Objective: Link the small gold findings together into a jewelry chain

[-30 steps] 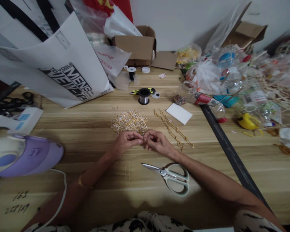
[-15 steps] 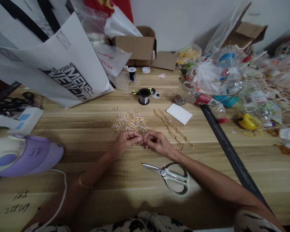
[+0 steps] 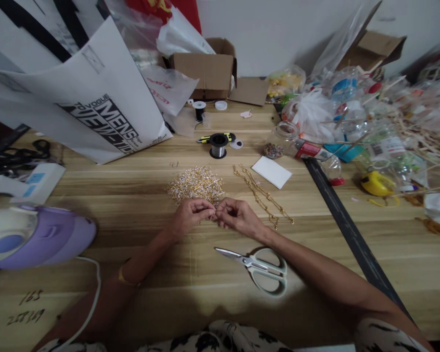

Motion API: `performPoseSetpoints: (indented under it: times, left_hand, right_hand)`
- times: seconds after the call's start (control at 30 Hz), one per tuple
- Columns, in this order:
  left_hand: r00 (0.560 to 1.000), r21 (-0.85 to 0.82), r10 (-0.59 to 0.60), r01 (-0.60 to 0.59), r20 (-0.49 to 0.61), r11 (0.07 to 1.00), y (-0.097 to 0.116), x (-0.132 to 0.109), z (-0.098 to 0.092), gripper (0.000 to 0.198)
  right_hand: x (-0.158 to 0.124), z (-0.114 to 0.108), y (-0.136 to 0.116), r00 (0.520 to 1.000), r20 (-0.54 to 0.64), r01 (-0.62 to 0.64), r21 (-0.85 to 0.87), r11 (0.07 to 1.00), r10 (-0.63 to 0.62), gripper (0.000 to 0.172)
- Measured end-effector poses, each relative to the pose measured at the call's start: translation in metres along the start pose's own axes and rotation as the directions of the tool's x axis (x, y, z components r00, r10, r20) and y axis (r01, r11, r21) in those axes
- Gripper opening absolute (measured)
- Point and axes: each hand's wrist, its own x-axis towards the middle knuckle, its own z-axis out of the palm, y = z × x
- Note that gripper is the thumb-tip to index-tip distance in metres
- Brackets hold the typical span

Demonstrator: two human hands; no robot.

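My left hand [image 3: 192, 215] and right hand [image 3: 238, 215] are both pinching some tiny bit [image 3: 213, 215] I can't really make out, and the gold-and-silver pile [image 3: 196, 183], wider left to right, sits just on their far side, nearer the left one.

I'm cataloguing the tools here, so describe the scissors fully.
The scissors have silver blades, apparently metal, and pale grey-green, plastic-looking loop handles. They lie on the wooden table beside the right forearm, blades looking closed, tips pointing leftward and slightly forward. Neither the left hand nor the right hand touches them.
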Motion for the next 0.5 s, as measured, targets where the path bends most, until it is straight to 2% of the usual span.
performPoseSetpoints:
  times: [0.5]
  left_hand:
    - [0.998,0.041,0.038,-0.040,0.053,0.998,-0.0024,0.0000,-0.0001,0.018]
  right_hand:
    - [0.0006,-0.0004,0.0015,0.999,0.029,-0.018,0.031,0.999,0.017,0.028]
